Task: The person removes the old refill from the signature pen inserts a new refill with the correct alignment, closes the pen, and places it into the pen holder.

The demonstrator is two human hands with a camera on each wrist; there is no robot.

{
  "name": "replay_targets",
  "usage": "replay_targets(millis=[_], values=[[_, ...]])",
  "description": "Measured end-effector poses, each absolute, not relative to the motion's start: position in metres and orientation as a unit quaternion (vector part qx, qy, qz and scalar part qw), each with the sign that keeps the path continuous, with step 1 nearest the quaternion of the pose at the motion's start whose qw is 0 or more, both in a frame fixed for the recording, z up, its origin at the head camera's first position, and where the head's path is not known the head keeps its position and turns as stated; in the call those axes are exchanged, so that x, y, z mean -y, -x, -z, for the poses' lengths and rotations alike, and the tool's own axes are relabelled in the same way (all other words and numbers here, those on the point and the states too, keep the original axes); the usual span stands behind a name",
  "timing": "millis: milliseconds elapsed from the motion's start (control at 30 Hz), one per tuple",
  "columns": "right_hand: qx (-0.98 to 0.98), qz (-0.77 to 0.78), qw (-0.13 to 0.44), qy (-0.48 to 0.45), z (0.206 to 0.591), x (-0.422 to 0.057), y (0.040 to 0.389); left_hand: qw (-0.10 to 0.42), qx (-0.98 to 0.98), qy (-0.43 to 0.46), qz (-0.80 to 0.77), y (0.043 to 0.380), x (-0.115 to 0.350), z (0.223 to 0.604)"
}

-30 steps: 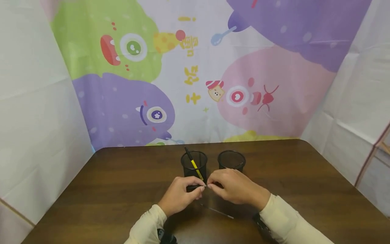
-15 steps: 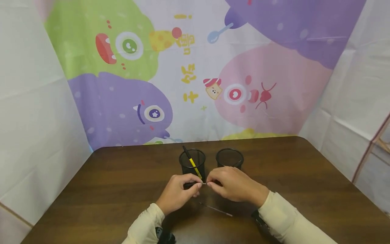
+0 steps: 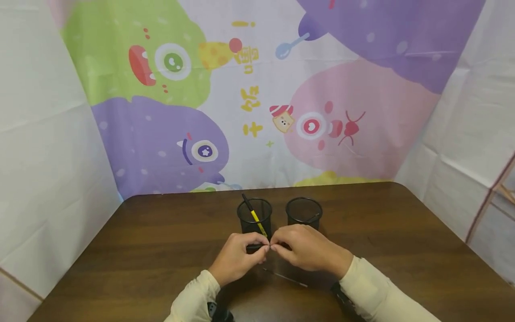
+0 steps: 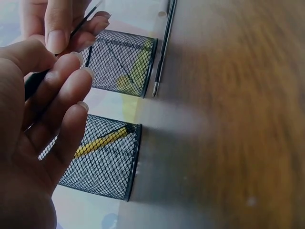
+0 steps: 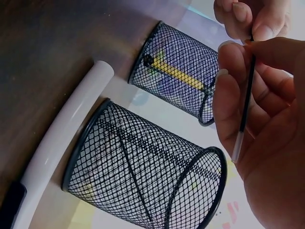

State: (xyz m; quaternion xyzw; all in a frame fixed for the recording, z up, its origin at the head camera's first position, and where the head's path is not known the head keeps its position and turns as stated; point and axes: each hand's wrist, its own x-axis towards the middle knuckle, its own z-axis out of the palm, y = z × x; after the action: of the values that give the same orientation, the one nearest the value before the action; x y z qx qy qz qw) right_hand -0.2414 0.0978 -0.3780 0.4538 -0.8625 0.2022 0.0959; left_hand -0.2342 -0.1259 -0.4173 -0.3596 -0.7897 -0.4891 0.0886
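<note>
In the head view, my left hand (image 3: pixel 238 257) grips a dark pen barrel (image 3: pixel 254 247), mostly hidden by the fingers. Fingertip to fingertip with it, my right hand (image 3: pixel 307 248) pinches a thin black pen refill (image 5: pixel 248 95) near one end. The refill's pale tail runs back along the right palm in the right wrist view. How far its other end sits in the barrel is hidden by fingers. Below the hands, a second refill (image 3: pixel 284 277) lies on the table; its metal tip shows in the left wrist view.
Just beyond the hands stand two black mesh cups. The left cup (image 3: pixel 245 226) holds a yellow and black pen (image 3: pixel 255 216); the right cup (image 3: pixel 290 217) has a thin dark stick inside. A pale tube (image 5: pixel 71 119) with a black end looms in the right wrist view.
The small gap between the fingertips of both hands, visible half a second ago, has closed. The right hand has come slightly nearer the left. The refill on the table and the cups stay put.
</note>
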Motion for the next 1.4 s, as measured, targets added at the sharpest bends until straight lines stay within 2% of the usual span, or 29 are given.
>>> replay_targets(millis=[267,467,967,1400], values=[[0.872,-0.19,0.093,-0.44,0.372,-0.109,0.242,0.095,0.795,0.359,0.48,0.238,0.128,0.416],[0.875,-0.174,0.122,-0.435,0.357,-0.118,0.246,0.109,0.8,0.341,0.482,0.243,0.133,0.414],[0.872,-0.168,0.127,-0.443,0.359,-0.12,0.244,0.065,0.803,0.322,0.497,0.239,0.13,0.414],[0.869,-0.181,0.111,-0.447,0.364,-0.113,0.245,0.062,0.817,0.304,0.487,0.238,0.133,0.416]])
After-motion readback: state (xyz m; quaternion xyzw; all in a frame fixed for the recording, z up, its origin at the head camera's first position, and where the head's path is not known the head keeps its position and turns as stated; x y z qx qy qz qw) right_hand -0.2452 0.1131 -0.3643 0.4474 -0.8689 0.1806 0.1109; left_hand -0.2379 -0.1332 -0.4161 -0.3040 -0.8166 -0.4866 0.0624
